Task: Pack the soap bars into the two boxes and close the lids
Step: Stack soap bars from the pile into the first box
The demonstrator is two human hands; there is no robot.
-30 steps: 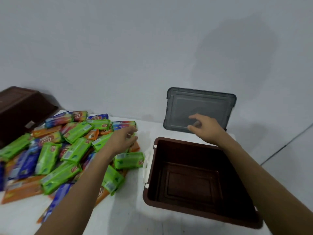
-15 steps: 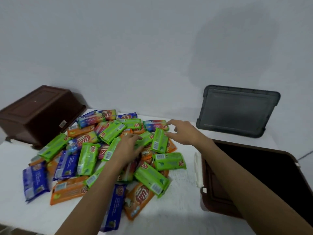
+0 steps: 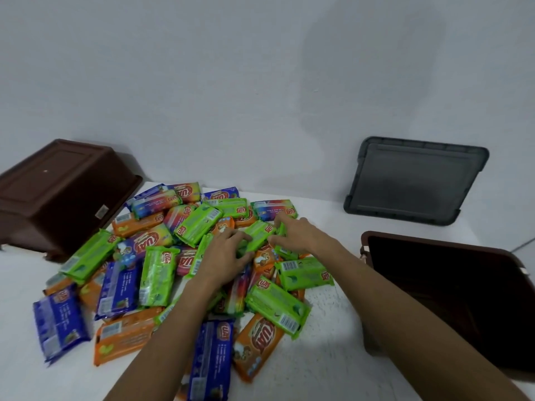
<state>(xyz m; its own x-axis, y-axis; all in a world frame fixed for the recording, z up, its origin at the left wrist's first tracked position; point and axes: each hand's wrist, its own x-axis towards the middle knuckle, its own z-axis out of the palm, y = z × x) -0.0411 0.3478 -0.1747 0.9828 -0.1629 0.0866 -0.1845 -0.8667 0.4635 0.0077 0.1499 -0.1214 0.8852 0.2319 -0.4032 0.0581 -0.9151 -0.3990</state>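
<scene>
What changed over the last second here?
The right hand left the grey lid and moved left to the pile; its fingers now curl on green soap bars, as do the left hand's. Lid, open box and overturned box stayed put.

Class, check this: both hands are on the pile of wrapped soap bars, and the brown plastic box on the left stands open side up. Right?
No. The head view shows the brown plastic box on the left overturned, its closed base facing up. The left hand and right hand are indeed on the pile of wrapped soap bars.
</scene>
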